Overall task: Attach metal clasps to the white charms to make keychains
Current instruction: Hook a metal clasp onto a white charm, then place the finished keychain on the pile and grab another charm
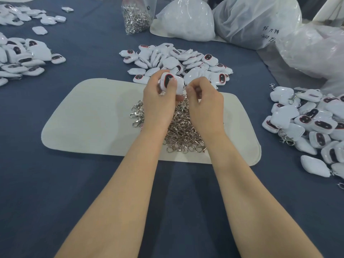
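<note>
One white charm (170, 81) in left hand (158, 101) grip; right hand (204, 103) curled, hold unclear; one clasp heap (183, 133).

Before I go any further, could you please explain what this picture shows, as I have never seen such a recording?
There is no machine here: a person works with bare hands, and the one picture comes from a camera worn on the head, looking down over both forearms. The left hand grips a white charm with a dark, red-rimmed oval. The right hand has its fingers curled at the charm's edge; what they pinch is hidden. Beneath the hands a heap of metal clasps lies on a cream mat, on a dark blue tablecloth. Beyond the mat is a pile of loose charms; the pile on the right shows charms with clasps attached. Farther back stand a clear bag of clasps and white plastic bags.
</note>
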`<action>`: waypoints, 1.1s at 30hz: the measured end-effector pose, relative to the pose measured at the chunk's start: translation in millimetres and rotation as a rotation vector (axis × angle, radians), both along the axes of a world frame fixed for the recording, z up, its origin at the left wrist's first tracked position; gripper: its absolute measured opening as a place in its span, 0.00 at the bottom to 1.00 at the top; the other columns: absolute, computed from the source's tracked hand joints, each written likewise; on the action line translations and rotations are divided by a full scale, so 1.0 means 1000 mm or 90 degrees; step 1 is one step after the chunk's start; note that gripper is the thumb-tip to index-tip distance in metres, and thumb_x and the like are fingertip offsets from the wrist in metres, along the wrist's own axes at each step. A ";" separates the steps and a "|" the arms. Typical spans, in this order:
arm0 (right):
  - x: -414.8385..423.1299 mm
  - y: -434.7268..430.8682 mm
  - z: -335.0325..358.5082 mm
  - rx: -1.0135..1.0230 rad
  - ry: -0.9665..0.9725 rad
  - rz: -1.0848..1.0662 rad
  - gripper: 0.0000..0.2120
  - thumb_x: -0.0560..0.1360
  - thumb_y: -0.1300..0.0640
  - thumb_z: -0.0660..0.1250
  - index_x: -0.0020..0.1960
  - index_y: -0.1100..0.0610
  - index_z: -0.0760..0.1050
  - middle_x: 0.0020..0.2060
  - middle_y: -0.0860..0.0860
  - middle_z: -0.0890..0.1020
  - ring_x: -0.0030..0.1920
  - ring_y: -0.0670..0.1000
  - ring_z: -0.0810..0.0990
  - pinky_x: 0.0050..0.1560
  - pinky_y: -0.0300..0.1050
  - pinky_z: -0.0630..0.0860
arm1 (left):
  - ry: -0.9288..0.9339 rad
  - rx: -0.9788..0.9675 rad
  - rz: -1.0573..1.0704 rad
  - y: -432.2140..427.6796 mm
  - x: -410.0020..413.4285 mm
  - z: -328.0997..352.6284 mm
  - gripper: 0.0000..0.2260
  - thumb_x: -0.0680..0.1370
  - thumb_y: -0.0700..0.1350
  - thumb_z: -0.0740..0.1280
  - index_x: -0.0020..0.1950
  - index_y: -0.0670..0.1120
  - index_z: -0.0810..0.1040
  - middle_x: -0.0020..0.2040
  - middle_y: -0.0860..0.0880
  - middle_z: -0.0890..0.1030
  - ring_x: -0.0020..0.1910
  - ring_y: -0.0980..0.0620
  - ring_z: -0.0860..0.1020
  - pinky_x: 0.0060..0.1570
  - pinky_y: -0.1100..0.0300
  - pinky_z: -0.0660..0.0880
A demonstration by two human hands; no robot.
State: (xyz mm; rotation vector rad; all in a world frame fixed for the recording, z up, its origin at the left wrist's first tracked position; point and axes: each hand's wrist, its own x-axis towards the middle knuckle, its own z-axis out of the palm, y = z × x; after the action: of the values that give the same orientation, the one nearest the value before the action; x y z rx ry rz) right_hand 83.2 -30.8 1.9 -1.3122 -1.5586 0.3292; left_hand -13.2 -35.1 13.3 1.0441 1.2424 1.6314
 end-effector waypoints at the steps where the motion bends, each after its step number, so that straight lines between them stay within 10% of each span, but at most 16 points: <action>1: 0.001 0.001 0.000 -0.004 -0.011 -0.002 0.05 0.78 0.62 0.63 0.46 0.62 0.75 0.38 0.52 0.80 0.40 0.51 0.76 0.43 0.41 0.70 | 0.040 0.034 0.006 -0.001 0.001 0.000 0.08 0.79 0.41 0.62 0.55 0.51 0.75 0.46 0.53 0.77 0.33 0.52 0.81 0.34 0.63 0.75; 11: 0.010 0.005 -0.006 -0.037 -0.122 0.024 0.07 0.79 0.62 0.60 0.45 0.63 0.75 0.35 0.53 0.77 0.36 0.54 0.71 0.37 0.43 0.63 | 0.373 0.139 0.010 -0.001 0.005 -0.013 0.14 0.80 0.45 0.62 0.65 0.52 0.75 0.38 0.55 0.75 0.34 0.57 0.72 0.41 0.60 0.72; 20: 0.009 0.005 0.003 -0.222 0.170 0.143 0.19 0.76 0.68 0.58 0.65 0.58 0.73 0.56 0.50 0.80 0.59 0.46 0.77 0.64 0.43 0.72 | 0.227 0.004 0.015 0.001 0.003 -0.012 0.10 0.79 0.46 0.63 0.58 0.47 0.65 0.45 0.48 0.79 0.41 0.48 0.80 0.44 0.55 0.76; 25: 0.013 0.004 0.004 -0.242 0.178 0.150 0.12 0.79 0.61 0.61 0.61 0.58 0.76 0.48 0.52 0.83 0.46 0.47 0.80 0.50 0.41 0.75 | 0.312 0.002 0.001 0.002 0.006 -0.015 0.04 0.80 0.49 0.62 0.52 0.51 0.70 0.42 0.55 0.77 0.39 0.60 0.75 0.37 0.73 0.68; 33: 0.021 0.008 0.002 -0.287 0.191 0.023 0.06 0.74 0.54 0.69 0.43 0.51 0.72 0.37 0.48 0.82 0.38 0.49 0.81 0.42 0.49 0.76 | 0.306 -0.041 -0.008 0.002 0.012 -0.014 0.13 0.80 0.45 0.61 0.64 0.46 0.74 0.51 0.56 0.75 0.44 0.59 0.75 0.47 0.68 0.69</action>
State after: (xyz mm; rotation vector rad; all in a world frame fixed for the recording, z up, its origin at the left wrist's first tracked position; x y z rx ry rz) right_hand 104.0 -22.8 3.6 -1.4933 -1.2952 0.8988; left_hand -1.1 -33.5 -0.3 1.4518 1.5790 1.3606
